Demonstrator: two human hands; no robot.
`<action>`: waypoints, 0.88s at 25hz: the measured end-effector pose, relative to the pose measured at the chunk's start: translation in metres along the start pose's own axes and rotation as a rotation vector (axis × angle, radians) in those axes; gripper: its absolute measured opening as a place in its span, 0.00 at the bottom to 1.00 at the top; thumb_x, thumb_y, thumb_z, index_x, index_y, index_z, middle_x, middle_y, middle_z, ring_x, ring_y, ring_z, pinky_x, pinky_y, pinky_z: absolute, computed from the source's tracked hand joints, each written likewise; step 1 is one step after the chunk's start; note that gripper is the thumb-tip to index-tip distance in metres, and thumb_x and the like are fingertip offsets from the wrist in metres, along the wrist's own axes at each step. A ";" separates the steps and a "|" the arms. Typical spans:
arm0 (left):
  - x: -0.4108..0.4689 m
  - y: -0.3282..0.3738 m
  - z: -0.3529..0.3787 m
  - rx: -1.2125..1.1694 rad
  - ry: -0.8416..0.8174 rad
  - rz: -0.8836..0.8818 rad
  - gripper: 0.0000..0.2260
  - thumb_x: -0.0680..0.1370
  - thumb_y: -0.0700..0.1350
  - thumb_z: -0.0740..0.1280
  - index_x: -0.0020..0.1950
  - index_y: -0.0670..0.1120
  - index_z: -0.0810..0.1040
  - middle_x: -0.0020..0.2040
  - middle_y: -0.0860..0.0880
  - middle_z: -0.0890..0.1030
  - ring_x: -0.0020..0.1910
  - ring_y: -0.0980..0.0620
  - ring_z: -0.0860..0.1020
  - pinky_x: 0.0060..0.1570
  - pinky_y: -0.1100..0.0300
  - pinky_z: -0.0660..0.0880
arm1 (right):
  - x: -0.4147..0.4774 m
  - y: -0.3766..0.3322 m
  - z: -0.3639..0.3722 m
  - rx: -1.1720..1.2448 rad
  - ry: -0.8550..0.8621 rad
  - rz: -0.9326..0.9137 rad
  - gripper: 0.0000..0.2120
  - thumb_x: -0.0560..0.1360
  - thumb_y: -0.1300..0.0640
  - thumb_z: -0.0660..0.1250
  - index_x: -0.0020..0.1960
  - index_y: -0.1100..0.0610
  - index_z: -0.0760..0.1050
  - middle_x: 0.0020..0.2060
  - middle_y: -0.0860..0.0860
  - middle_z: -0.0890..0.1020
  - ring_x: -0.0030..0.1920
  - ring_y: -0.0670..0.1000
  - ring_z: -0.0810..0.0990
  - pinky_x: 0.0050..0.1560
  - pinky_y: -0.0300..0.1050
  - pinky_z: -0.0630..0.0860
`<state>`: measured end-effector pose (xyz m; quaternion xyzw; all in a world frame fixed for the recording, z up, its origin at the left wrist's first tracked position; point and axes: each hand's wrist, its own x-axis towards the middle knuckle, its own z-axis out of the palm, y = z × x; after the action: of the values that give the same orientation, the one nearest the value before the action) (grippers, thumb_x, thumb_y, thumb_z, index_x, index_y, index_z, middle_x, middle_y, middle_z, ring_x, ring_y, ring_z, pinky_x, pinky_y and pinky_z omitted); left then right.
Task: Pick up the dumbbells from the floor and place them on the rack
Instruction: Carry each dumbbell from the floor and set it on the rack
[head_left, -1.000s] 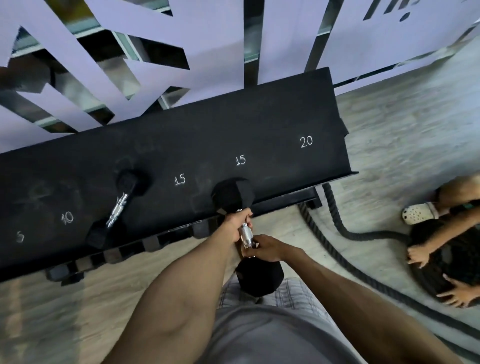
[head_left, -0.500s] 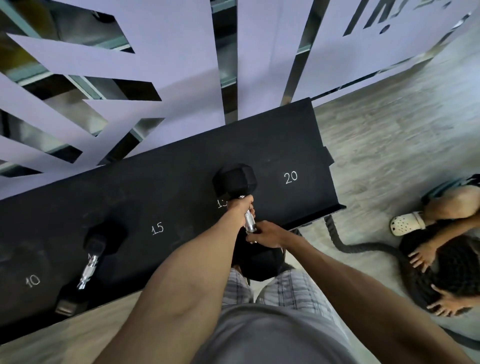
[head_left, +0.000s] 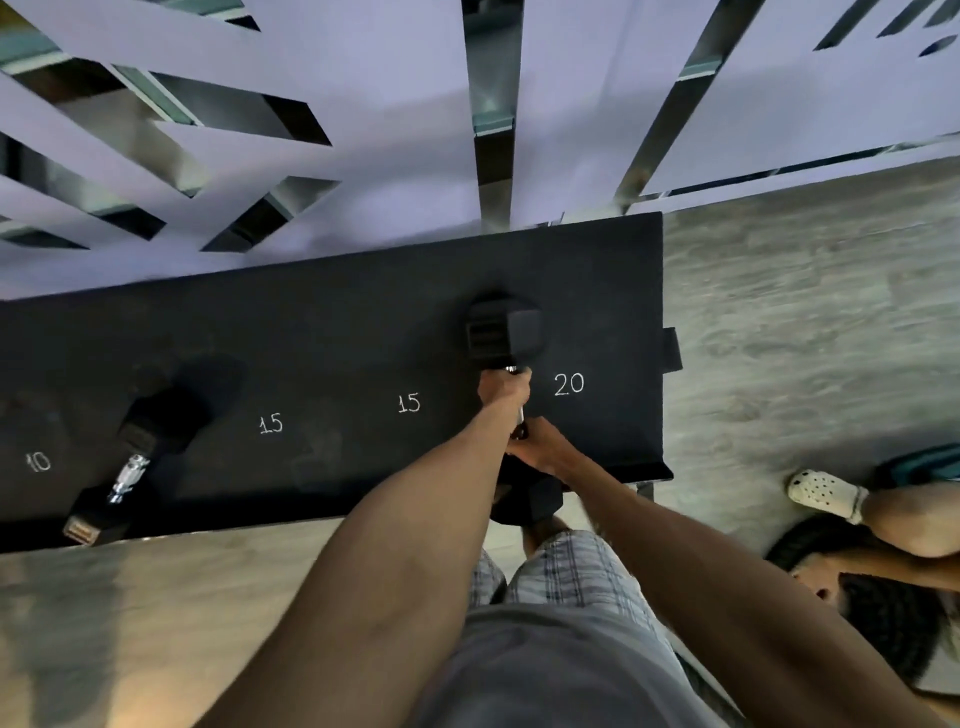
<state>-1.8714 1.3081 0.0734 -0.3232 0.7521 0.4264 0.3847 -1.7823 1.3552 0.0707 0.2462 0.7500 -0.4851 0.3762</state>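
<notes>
A black hex dumbbell (head_left: 501, 335) with a chrome handle lies across the black rack (head_left: 332, 353), between the chalked "15" and "20" marks. Its far head sits over the rack top, and its near head (head_left: 527, 501) hangs past the rack's front edge. My left hand (head_left: 503, 391) is wrapped around the upper part of the handle. My right hand (head_left: 540, 451) grips the handle's lower part, just above the near head. A second, smaller dumbbell (head_left: 127, 457) rests on the rack at the far left near the "10" mark.
A cut-out patterned wall panel (head_left: 363, 130) stands right behind the rack. Another person (head_left: 878, 551) crouches on the wood floor at the right, a white shoe (head_left: 823, 491) close to the rack's right end. My plaid shorts (head_left: 561, 571) fill the bottom centre.
The dumbbell in both my hands has moved farther onto the rack top, toward the "20" mark. The view has shifted so the rack looks more level.
</notes>
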 end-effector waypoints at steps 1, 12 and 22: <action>0.000 0.001 0.006 0.022 0.016 -0.007 0.17 0.74 0.47 0.71 0.58 0.37 0.78 0.52 0.42 0.84 0.49 0.45 0.84 0.53 0.53 0.80 | 0.002 0.002 -0.006 -0.026 0.012 -0.009 0.06 0.75 0.57 0.68 0.40 0.57 0.77 0.34 0.49 0.78 0.35 0.47 0.74 0.33 0.38 0.67; -0.016 0.004 0.039 0.183 0.068 0.020 0.23 0.82 0.47 0.60 0.72 0.37 0.63 0.67 0.39 0.74 0.67 0.41 0.73 0.62 0.55 0.69 | 0.027 0.029 -0.027 -0.097 -0.005 -0.058 0.05 0.77 0.60 0.65 0.43 0.59 0.77 0.36 0.49 0.78 0.40 0.50 0.77 0.33 0.39 0.65; -0.006 -0.008 0.020 0.254 -0.065 0.118 0.18 0.80 0.50 0.63 0.63 0.39 0.74 0.60 0.42 0.80 0.60 0.42 0.79 0.61 0.52 0.75 | 0.024 0.034 -0.025 0.033 0.015 -0.091 0.04 0.72 0.60 0.72 0.44 0.57 0.78 0.38 0.51 0.81 0.41 0.51 0.81 0.44 0.45 0.75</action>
<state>-1.8552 1.3234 0.0687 -0.2132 0.8049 0.3598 0.4209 -1.7798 1.3922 0.0393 0.2217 0.7549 -0.5123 0.3441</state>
